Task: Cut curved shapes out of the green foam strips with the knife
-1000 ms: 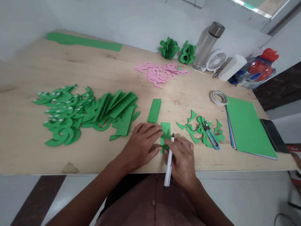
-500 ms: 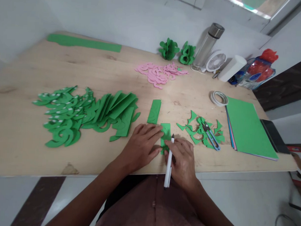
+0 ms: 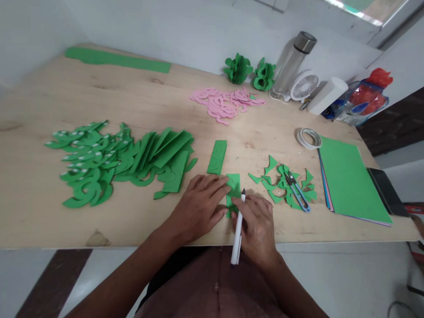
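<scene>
My left hand (image 3: 199, 206) lies flat with its fingers stretched over the left edge of a small green foam rectangle (image 3: 234, 185) near the table's front edge. My right hand (image 3: 257, 226) is closed around a white pen (image 3: 238, 229) whose black tip points up over the same piece. A second green strip (image 3: 217, 156) lies just beyond it. Green offcuts (image 3: 274, 179) and a pair of blue snips (image 3: 297, 191) sit to the right of my right hand.
A large heap of green cut shapes (image 3: 118, 158) covers the table's left. Pink cut shapes (image 3: 225, 102), two green foam flowers (image 3: 238, 68), a bottle (image 3: 292, 64), a small fan (image 3: 304, 85), tape rolls (image 3: 308, 137), stacked green sheets (image 3: 350, 178) and a phone (image 3: 386, 190) lie behind and right.
</scene>
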Available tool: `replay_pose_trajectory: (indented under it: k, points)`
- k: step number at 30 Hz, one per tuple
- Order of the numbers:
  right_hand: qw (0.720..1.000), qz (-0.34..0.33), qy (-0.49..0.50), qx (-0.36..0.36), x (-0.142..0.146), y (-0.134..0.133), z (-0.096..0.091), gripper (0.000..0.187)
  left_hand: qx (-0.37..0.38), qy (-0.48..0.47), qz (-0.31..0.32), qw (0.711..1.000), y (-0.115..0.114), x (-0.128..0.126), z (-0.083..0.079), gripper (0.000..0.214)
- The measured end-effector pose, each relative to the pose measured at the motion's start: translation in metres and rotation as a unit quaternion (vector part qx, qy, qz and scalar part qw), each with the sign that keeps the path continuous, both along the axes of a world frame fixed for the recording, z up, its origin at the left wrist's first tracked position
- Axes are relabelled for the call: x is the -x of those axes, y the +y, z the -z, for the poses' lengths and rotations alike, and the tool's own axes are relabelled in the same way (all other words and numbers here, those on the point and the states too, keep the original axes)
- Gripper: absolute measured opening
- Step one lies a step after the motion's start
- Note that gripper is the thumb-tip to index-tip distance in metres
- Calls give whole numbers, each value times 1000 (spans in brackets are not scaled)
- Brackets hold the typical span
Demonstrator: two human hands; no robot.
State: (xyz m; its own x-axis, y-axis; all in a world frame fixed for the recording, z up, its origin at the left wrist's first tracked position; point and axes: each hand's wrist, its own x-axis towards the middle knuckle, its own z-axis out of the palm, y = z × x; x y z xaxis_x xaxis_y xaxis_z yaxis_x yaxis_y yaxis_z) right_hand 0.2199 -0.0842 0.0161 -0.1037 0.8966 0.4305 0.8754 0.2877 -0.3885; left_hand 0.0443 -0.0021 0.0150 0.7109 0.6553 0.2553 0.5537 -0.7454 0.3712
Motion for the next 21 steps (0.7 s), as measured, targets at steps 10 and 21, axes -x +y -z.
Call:
replay_pose_trajectory:
  k: [10,21]
  points:
    - [1000,-6,15,-14,-1,1,2,26,-2,-2,-1,1000,-1,1,4,40]
    - [930,11,357,87,-13,29,-16,25,9,-12,6,1000,-1,2,3,36]
